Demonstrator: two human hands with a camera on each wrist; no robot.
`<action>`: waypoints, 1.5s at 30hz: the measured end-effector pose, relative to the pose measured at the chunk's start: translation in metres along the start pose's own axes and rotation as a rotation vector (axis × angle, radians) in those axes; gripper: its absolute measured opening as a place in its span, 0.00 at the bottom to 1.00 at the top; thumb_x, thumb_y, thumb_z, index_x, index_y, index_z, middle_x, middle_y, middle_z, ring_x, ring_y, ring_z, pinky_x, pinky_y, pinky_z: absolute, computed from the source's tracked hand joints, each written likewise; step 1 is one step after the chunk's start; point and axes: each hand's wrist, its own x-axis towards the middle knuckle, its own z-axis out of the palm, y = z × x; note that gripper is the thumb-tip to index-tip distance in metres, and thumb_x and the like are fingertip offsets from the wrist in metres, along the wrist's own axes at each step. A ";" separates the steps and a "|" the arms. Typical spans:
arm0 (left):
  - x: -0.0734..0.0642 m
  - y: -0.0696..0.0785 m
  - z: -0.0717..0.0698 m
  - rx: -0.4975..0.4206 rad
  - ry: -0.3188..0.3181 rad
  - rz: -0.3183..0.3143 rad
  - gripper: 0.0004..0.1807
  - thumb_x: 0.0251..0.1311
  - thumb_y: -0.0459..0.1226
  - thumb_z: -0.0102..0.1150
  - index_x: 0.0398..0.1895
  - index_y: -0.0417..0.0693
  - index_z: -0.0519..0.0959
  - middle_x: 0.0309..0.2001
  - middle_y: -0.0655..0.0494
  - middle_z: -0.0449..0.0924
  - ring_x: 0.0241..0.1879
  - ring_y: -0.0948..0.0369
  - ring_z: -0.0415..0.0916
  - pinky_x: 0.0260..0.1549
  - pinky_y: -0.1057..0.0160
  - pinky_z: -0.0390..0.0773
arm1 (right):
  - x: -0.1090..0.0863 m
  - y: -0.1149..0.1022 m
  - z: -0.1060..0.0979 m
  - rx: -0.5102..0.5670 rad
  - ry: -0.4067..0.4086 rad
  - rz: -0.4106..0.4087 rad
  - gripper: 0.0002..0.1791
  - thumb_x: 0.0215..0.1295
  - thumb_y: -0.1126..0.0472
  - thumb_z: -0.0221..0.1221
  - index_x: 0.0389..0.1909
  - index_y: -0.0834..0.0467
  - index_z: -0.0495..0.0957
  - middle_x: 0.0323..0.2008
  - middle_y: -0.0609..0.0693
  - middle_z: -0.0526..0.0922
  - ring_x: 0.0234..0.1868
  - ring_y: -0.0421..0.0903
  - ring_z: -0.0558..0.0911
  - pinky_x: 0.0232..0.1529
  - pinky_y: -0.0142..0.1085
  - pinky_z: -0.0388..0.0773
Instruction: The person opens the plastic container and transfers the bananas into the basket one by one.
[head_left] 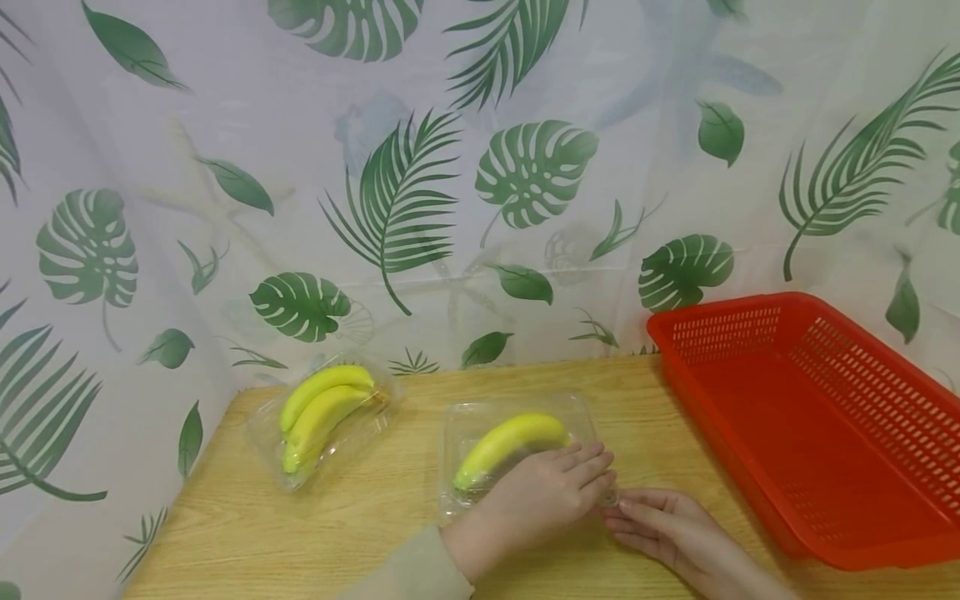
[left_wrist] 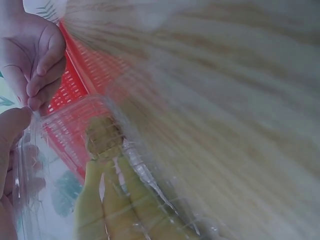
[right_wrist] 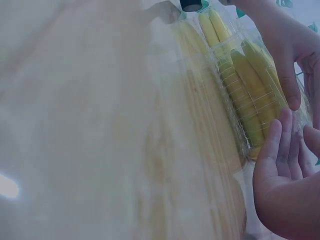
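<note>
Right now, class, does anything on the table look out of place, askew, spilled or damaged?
Nothing stands out. Two clear boxes of bananas lie flat on the table, the red basket sits upright, and the left hand rests on the nearer box while the right hand touches its corner. Nothing looks spilled or broken.

A clear plastic clamshell box (head_left: 517,450) lies closed on the wooden table, a yellow banana (head_left: 510,442) lying inside.

Two clear clamshell boxes (head_left: 517,442) (head_left: 322,421), three bananas (head_left: 510,442) (head_left: 324,385) (head_left: 322,423), one red basket (head_left: 817,417), two hands (head_left: 540,500) (head_left: 667,525).
</note>
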 end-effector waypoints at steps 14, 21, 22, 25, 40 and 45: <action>0.000 0.000 0.004 0.032 0.009 0.040 0.16 0.69 0.42 0.47 0.55 0.54 0.78 0.58 0.59 0.76 0.60 0.63 0.71 0.62 0.66 0.69 | 0.000 0.001 0.000 0.013 -0.004 -0.001 0.13 0.72 0.65 0.47 0.46 0.56 0.80 0.46 0.48 0.84 0.49 0.42 0.82 0.55 0.37 0.77; 0.000 0.001 0.005 0.013 0.027 0.026 0.15 0.68 0.40 0.49 0.53 0.54 0.79 0.57 0.59 0.77 0.59 0.63 0.72 0.61 0.66 0.69 | 0.000 0.001 0.002 -0.012 0.017 -0.007 0.12 0.71 0.64 0.48 0.45 0.55 0.80 0.45 0.48 0.85 0.48 0.41 0.82 0.54 0.36 0.78; 0.000 0.001 0.005 0.010 0.028 0.024 0.15 0.68 0.40 0.49 0.53 0.54 0.79 0.57 0.59 0.77 0.59 0.63 0.72 0.61 0.66 0.69 | 0.000 0.000 0.002 -0.017 0.019 -0.008 0.12 0.71 0.64 0.48 0.45 0.55 0.80 0.45 0.48 0.85 0.48 0.41 0.83 0.54 0.36 0.78; 0.001 0.001 0.004 0.003 0.037 0.018 0.14 0.68 0.40 0.49 0.52 0.54 0.80 0.56 0.59 0.78 0.59 0.64 0.73 0.60 0.67 0.70 | 0.000 0.000 0.003 -0.043 0.028 -0.018 0.12 0.71 0.63 0.49 0.47 0.56 0.80 0.46 0.48 0.84 0.49 0.42 0.82 0.54 0.36 0.78; 0.002 0.002 0.005 -0.050 0.085 -0.010 0.14 0.66 0.42 0.51 0.50 0.54 0.81 0.54 0.59 0.79 0.57 0.64 0.74 0.58 0.69 0.71 | 0.002 0.000 0.005 -0.180 0.156 -0.008 0.16 0.67 0.61 0.56 0.51 0.65 0.77 0.45 0.51 0.85 0.47 0.43 0.83 0.52 0.38 0.79; 0.003 -0.001 -0.005 -0.033 0.104 0.016 0.14 0.64 0.43 0.52 0.48 0.54 0.82 0.52 0.59 0.81 0.55 0.64 0.76 0.56 0.70 0.73 | 0.002 0.000 0.006 -0.194 0.174 -0.012 0.17 0.67 0.61 0.56 0.52 0.67 0.76 0.45 0.52 0.85 0.47 0.43 0.83 0.52 0.38 0.80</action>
